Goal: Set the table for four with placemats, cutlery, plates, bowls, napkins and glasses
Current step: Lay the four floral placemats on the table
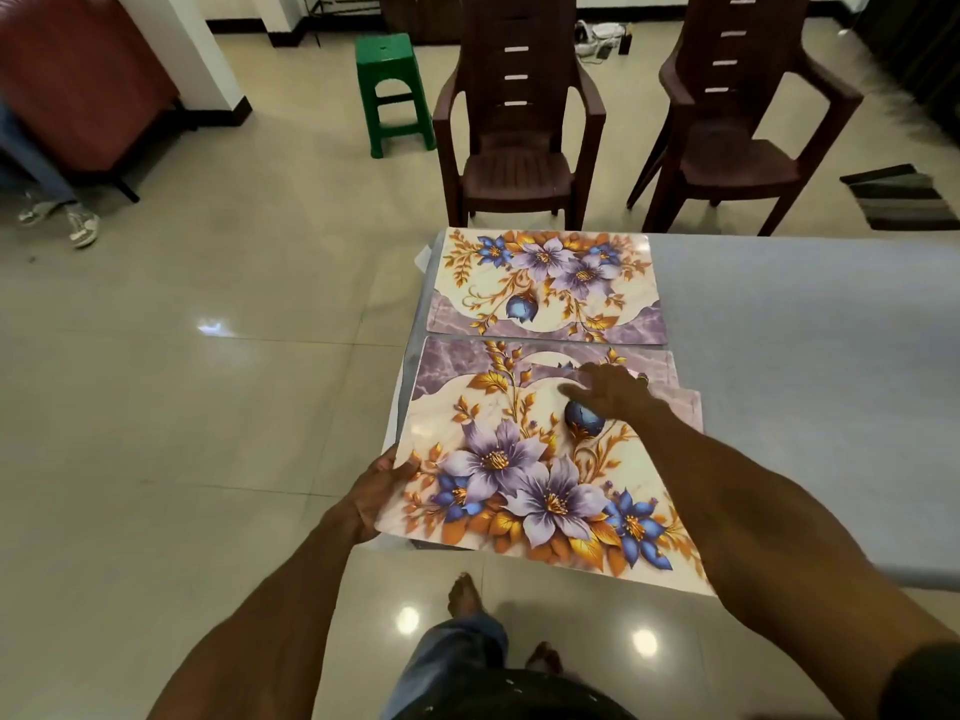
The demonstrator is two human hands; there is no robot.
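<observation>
Your left hand (pixel 382 485) pinches the near floral placemat's (pixel 519 459) left edge while your right hand (pixel 605 389) lies spread flat on it, likely to separate the stacked mats beneath. Another placemat (pixel 545 283) lies just beyond, on the bench (pixel 805 330).

— Where do the placemats sit?
— Both at the table's (pixel 810 324) left end. The far placemat (pixel 545 285) lies flat by the far edge; the near placemat (pixel 524 459) lies just before it, overhanging the near-left corner.
— Anything under the near one?
— More mats, it seems; edges show at its right.
— And behind the table?
— Two chairs (pixel 519 148), side by side; a stool (pixel 392 90) stands left of them.
</observation>
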